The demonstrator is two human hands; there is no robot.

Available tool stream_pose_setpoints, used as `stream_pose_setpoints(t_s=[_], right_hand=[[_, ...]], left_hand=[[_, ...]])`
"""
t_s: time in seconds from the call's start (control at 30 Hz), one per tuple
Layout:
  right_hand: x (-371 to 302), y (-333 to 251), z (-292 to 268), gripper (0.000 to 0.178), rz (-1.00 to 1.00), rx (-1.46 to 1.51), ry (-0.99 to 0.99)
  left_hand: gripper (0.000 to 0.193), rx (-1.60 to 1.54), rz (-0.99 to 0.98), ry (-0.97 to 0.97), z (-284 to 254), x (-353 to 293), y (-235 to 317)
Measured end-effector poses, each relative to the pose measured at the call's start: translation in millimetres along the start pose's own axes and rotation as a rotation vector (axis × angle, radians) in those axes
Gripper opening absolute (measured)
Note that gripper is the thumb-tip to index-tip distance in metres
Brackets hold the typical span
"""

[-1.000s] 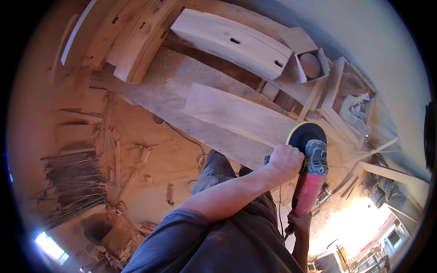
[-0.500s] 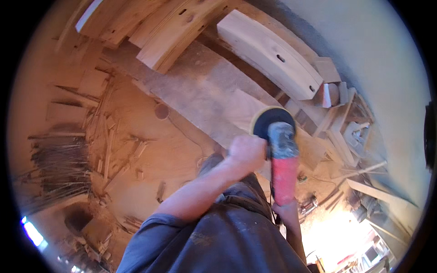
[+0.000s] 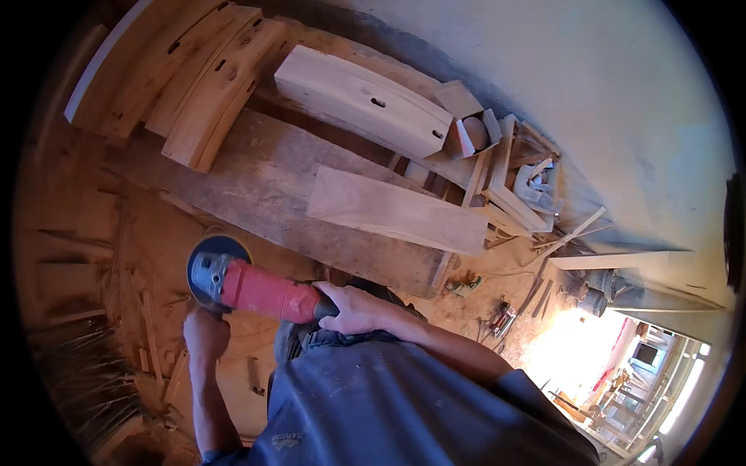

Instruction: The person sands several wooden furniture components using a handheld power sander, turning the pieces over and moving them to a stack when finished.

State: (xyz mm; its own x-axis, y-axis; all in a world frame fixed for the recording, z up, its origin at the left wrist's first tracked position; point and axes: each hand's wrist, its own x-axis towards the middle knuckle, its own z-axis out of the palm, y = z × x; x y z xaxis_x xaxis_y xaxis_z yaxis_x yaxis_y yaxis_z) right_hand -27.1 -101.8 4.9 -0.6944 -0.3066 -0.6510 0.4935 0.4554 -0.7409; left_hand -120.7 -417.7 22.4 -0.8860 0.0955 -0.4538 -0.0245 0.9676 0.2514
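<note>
Right hand [image 3: 353, 309] is gripping red sander [image 3: 268, 292] at rear; left hand [image 3: 207, 335] is clamping it beside disc [image 3: 224, 244]; board [image 3: 396, 210] is lying on tabletop [image 3: 264, 182].

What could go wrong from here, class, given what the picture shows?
The left grip sits close to the round dark disc of the red-and-grey power tool; a slip might mean contact. The flat pale wooden board looks unclamped, so it could shift if pushed.
</note>
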Motion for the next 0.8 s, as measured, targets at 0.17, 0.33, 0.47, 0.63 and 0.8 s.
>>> stream_pose_setpoints(t_s=[0.17,0.33,0.47,0.63,0.8], right_hand=[[-9.2,38.0,-11.9,0.087,-0.049,-0.126,0.253],[-25.3,143.7,-75.1,0.09,0.024,-0.747,0.858],[-17.2,179.1,-140.3,0.114,-0.012,-0.922,0.766],[-13.3,161.4,-215.9,0.128,0.031,-0.618,0.491],[6.8,174.0,-273.5,0.125,-0.04,-0.383,0.28]], left_hand=[[0.019,0.027,-0.327,-0.063,30.5,-64.9,-35.7],[0.016,-0.136,-0.532,-0.084,66.5,-129.1,-63.0],[0.01,-0.261,-0.625,-0.075,73.9,-158.2,-30.5],[0.009,-0.333,-0.592,-0.048,81.3,-174.5,5.5],[0.009,-0.309,-0.639,-0.017,116.3,-187.4,7.9]])
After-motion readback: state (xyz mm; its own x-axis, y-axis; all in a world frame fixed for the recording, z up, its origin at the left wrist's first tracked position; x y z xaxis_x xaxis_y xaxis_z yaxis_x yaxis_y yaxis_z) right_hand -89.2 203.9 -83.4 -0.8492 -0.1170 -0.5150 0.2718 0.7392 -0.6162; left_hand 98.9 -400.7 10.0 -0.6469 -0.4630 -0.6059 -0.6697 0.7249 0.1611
